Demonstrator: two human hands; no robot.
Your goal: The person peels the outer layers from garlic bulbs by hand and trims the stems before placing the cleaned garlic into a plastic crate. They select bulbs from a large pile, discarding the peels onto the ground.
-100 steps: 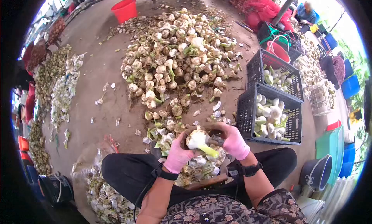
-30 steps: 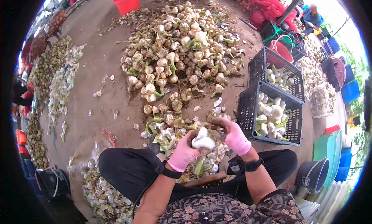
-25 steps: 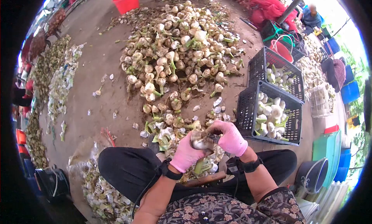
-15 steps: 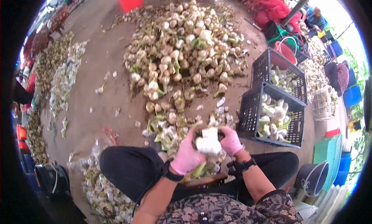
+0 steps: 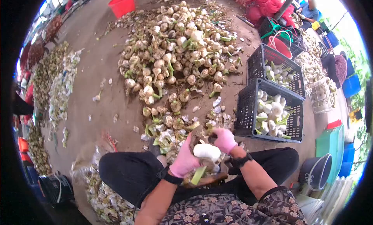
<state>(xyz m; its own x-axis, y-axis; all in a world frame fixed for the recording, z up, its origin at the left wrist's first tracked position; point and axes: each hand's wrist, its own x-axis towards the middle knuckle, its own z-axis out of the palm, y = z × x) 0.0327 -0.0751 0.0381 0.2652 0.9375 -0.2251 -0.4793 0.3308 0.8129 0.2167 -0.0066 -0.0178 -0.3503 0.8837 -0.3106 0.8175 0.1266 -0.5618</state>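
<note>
A white garlic bulb [image 5: 206,152] sits between my hands above my lap, its green stem [image 5: 198,175] pointing down toward me. My left hand [image 5: 185,159], in a pink glove, is wrapped round the bulb's left side. My right hand [image 5: 225,141], also gloved in pink, is closed at its upper right, fingers curled on loose brown outer skin [image 5: 199,134]. Beneath them lie peeled skins and cut leaves [image 5: 167,135]. Ahead is a large heap of unpeeled garlic bulbs [image 5: 175,50] with dry brown skins.
Two black crates [image 5: 243,108] with cleaned white bulbs stand at my right, a red bucket [image 5: 279,48] behind them. A dark bucket [image 5: 315,172] is by my right knee. Another red bucket [image 5: 121,6] stands beyond the heap. Two people sit at the far right.
The bulb has turned, its smooth white side now showing and its green stem hanging toward me. My right hand has shifted slightly up and left. The whole view has tilted a little.
</note>
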